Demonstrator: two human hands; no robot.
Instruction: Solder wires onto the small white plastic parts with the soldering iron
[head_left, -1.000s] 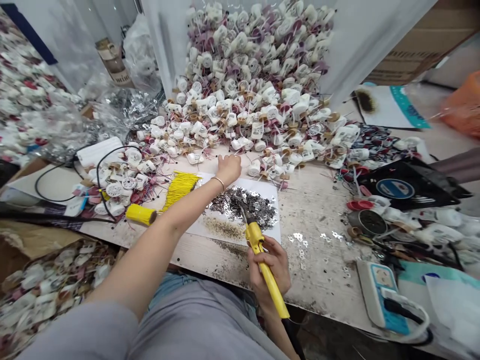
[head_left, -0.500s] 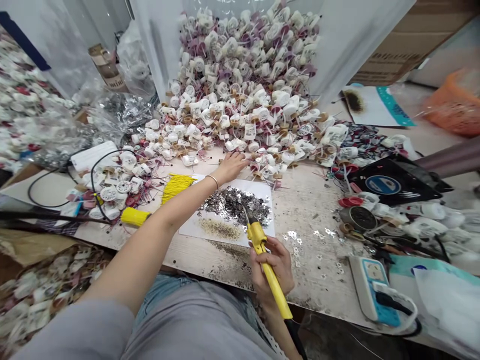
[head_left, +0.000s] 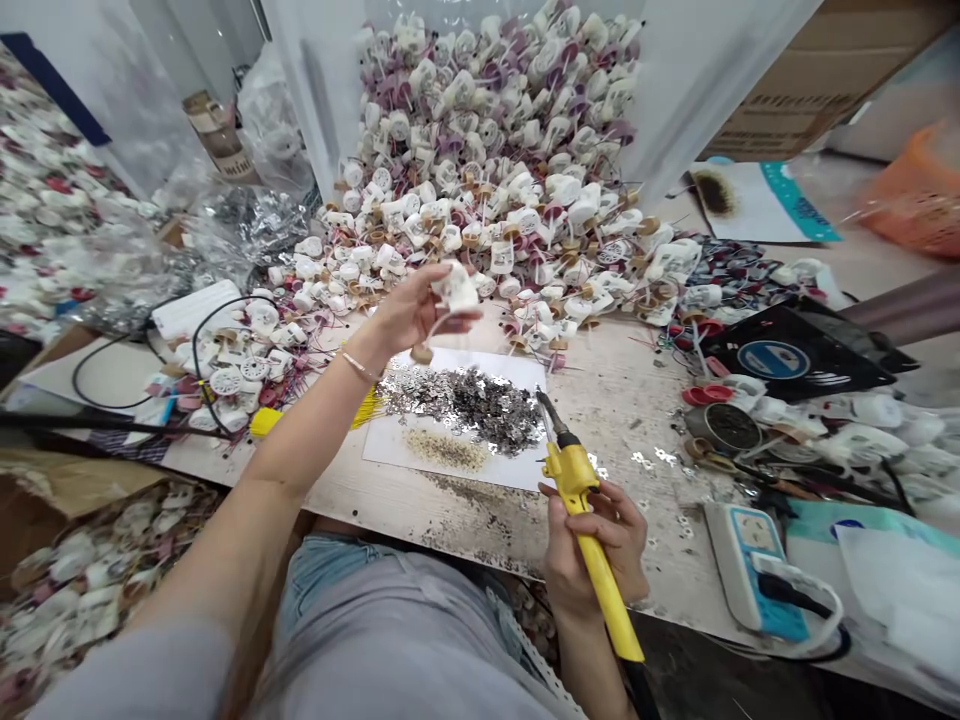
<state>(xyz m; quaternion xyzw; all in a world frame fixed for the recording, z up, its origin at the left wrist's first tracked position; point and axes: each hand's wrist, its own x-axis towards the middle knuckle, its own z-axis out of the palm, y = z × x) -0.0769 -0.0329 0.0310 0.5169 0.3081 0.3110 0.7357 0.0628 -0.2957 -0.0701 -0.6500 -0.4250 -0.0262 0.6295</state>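
From the head camera, we look down on a wooden bench (head_left: 626, 400) with a white paper sheet (head_left: 390, 450) near its front edge, and we place everything from that sheet.

Above the sheet, our left hand (head_left: 409, 315) is raised clear of the paper, its fingers curled in a narrow grip on a small white plastic part (head_left: 456, 290). A thin wire runs down from the part to a little tan disc (head_left: 421, 353). A thin bracelet (head_left: 358, 367) circles the left wrist.

Just right of the sheet, our right hand (head_left: 592, 545) wraps closely around the yellow handle of a soldering iron (head_left: 577, 490), with its metal tip (head_left: 545, 405) at the sheet's right edge.

On the sheet lie a heap of small metal pieces (head_left: 465, 405) and a strip of brown crumbs (head_left: 436, 450). Beyond the sheet rises a big pile of white plastic parts (head_left: 487, 200). Left of the sheet sits a yellow spool (head_left: 266, 422), and well to its right lies a power strip (head_left: 750, 565).
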